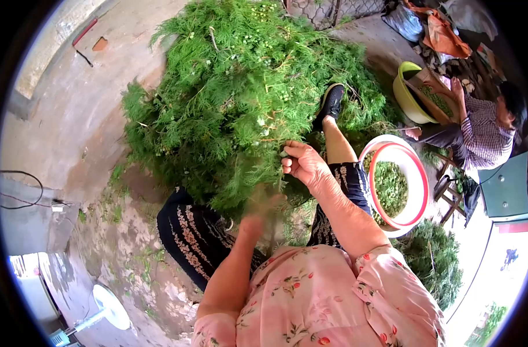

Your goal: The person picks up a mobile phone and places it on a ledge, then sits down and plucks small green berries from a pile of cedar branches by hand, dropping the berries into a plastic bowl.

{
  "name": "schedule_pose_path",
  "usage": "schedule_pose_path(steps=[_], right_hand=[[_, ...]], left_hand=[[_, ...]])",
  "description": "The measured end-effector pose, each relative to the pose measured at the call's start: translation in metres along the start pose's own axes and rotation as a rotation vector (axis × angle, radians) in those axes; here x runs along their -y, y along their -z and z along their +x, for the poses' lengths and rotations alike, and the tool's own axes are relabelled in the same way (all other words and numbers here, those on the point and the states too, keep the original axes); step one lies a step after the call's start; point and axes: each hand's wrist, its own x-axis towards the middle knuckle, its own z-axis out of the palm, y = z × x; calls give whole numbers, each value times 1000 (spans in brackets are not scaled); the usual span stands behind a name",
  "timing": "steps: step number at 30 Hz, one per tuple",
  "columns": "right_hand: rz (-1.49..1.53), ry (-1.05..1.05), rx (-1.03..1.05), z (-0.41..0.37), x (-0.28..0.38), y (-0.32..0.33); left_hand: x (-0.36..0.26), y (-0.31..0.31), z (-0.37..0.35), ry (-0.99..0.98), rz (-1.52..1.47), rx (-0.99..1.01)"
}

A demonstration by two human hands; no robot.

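A large heap of green cypress-like branches (pixel 217 115), dotted with small pale green cones (pixel 262 11), spreads in front of my legs. My right hand (pixel 304 164) is closed in a pinch at the edge of a leafy sprig (pixel 252 165), with a small grey-green cone at its fingertips. My left hand (pixel 262 202) is at the lower end of that sprig, smeared by motion, so its fingers cannot be made out. Beside my right knee stands a white basin with a red-rimmed ring (pixel 415 191), holding many picked green cones (pixel 390 188).
At right another person (pixel 486 124) sits by a yellow-green tub (pixel 404 95) with a tray of green bits. More branches (pixel 431 260) lie behind the basin. A white fan (pixel 110 306) stands at lower left. Bags (pixel 443 34) are piled at upper right.
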Motion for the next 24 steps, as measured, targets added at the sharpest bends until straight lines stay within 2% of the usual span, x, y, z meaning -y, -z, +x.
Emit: schedule_pose_path(steps=[3, 10, 12, 14, 18, 19, 21, 24], right_hand=[[34, 16, -7, -3, -4, 5], [-60, 85, -76, -9, -1, 5], [-118, 93, -98, -7, 2, 12], [-167, 162, -168, -11, 9, 8], [-270, 319, -166, -14, 23, 13], [-267, 335, -153, -21, 28, 10], [-227, 369, -135, -31, 33, 6], [-297, 405, -111, -36, 30, 8]], left_hand=[[-55, -41, -33, 90, -195, -36], [-54, -52, -34, 21, -226, -49], [-27, -29, -15, -225, 117, 62], [-29, -31, -10, -358, 415, 119], [-59, -52, -13, -421, 690, 152], [-68, -61, -18, -323, 550, 137], [-71, -64, -20, -327, 428, 113], [-87, -65, -36, -182, 167, 90]])
